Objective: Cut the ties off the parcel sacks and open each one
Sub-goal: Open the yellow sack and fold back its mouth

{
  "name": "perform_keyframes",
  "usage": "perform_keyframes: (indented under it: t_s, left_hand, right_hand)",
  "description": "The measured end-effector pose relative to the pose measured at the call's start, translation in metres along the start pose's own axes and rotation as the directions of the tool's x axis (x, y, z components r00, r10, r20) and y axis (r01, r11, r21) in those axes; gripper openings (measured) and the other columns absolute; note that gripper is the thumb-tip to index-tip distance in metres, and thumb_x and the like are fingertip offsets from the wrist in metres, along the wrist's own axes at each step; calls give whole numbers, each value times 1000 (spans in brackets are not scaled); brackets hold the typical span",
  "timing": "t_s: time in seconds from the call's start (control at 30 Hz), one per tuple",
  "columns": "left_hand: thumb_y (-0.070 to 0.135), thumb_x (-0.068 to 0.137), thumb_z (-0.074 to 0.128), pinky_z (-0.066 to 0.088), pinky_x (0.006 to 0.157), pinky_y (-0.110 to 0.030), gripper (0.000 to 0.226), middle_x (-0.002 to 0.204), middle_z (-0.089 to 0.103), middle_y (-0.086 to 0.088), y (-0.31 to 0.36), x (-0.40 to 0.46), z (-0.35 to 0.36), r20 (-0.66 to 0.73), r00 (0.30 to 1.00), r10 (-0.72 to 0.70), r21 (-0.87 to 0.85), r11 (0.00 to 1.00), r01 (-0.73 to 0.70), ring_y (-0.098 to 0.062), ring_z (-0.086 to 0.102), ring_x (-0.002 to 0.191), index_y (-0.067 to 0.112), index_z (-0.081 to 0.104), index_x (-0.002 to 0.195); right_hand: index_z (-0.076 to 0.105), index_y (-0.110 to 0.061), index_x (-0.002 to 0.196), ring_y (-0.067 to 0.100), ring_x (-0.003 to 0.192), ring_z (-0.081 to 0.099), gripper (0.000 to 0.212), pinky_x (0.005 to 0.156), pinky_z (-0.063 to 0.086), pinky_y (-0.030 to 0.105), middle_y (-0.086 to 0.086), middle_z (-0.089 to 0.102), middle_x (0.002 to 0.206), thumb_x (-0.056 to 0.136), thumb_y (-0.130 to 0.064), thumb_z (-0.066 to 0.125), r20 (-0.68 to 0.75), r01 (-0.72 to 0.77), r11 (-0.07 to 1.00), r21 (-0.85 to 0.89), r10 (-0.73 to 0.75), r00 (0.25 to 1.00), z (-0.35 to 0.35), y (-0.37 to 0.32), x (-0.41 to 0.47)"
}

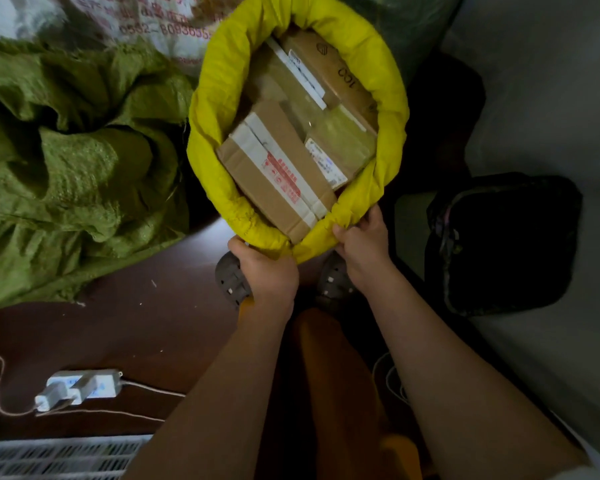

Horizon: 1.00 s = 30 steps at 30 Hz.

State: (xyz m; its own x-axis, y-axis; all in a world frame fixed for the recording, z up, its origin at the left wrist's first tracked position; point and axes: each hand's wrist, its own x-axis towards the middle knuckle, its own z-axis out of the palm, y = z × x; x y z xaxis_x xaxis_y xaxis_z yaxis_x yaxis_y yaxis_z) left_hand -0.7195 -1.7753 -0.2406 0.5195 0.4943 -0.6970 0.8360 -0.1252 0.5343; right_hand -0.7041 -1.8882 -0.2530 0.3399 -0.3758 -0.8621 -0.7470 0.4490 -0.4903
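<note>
We see the left hand and right hand both curled tight on the yellow sack's rolled-down near rim, boxes showing inside.

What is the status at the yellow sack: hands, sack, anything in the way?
Left hand and right hand both grip the yellow sack at its near rim. Sack open, cardboard boxes showing. Nothing blocking.

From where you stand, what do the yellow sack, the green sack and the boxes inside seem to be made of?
Yellow sack: smooth, slightly shiny fabric, likely nylon or polyester; its rolled rim puckers softly. Green sack: coarse woven plastic, probably; a mesh-like weave and stiff crumples show. Boxes: brown cardboard, matte, sealed with pale tape and paper labels.
</note>
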Motion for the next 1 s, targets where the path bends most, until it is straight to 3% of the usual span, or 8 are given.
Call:
perform_keyframes:
  t_s: [0.2, 0.33, 0.4, 0.53, 0.63, 0.73, 0.8, 1.0]
  left_hand:
    - [-7, 73, 64, 40, 86, -37, 56, 132, 33, -22, 6, -10, -7, -20, 983, -185, 180, 966, 185, -39, 42, 115, 2, 31, 117]
    - [-2, 70, 60, 33, 90, -32, 57, 126, 32, -18, 40, -12, -14, -190, 981, 46, 140, 990, -20, -37, 39, 112, 0, 35, 121]
    - [2, 69, 61, 32, 98, -44, 58, 127, 35, -16, 63, -8, -21, -204, 950, 236, 186, 962, -199, -36, 39, 117, 3, 40, 123]
    - [13, 82, 55, 26, 103, -53, 37, 144, 33, -10, 106, 29, -25, -58, 835, 547, 415, 774, -479, -32, 33, 131, 18, 56, 118]
    - [31, 91, 51, 31, 105, -46, 26, 143, 42, -9, 132, 71, -19, 70, 922, 381, 441, 817, -371, -32, 37, 131, 22, 65, 111]
    - [35, 92, 53, 42, 68, -29, 28, 100, 65, -9, 145, 86, -11, 171, 955, 242, 277, 918, -282, -19, 59, 86, 13, 66, 104]
    - [36, 91, 56, 39, 63, -27, 21, 85, 63, 5, 147, 84, -7, 172, 962, 213, 219, 943, -249, -8, 55, 74, 18, 64, 96]
    - [37, 86, 57, 43, 67, -29, 36, 96, 68, -2, 149, 58, -1, 244, 965, 95, 92, 988, -121, -16, 63, 87, 12, 68, 110]
  right_hand:
    - [11, -36, 152, 9, 101, 52, 102, 85, 47, 30, 1, 49, 139, 77, 7, 65, -136, 33, 974, -226, -65, 989, -17, 2, -9]
    - [-1, -43, 150, 10, 102, 38, 115, 77, 42, 25, 3, 22, 148, 73, 8, 68, -155, 98, 928, -360, -163, 975, -16, -19, -11]
    - [-3, -45, 150, 10, 100, 40, 119, 71, 45, 21, 2, 16, 147, 72, 13, 66, -111, 162, 879, -449, -235, 966, -14, -31, -13]
    - [10, -49, 148, 19, 123, 41, 106, 98, 41, 24, 1, 2, 153, 78, 13, 59, 48, 298, 751, -590, -336, 941, -9, -52, -11]
    - [24, -45, 149, 18, 137, 33, 90, 99, 31, 20, -7, -5, 157, 83, 8, 55, 136, 335, 730, -596, -320, 938, -10, -56, -2]
    - [16, -37, 153, 18, 139, 32, 89, 102, 32, 23, -6, 5, 157, 84, 5, 53, 146, 364, 727, -581, -347, 926, -11, -58, 5]
    - [18, -32, 154, 20, 137, 35, 87, 110, 35, 33, -3, 15, 155, 83, 5, 53, 94, 347, 762, -547, -356, 930, -11, -63, 9]
    - [31, -29, 150, 12, 120, 42, 73, 102, 38, 31, -14, 32, 132, 84, -6, 51, -74, 284, 863, -417, -344, 936, -25, -92, 10]
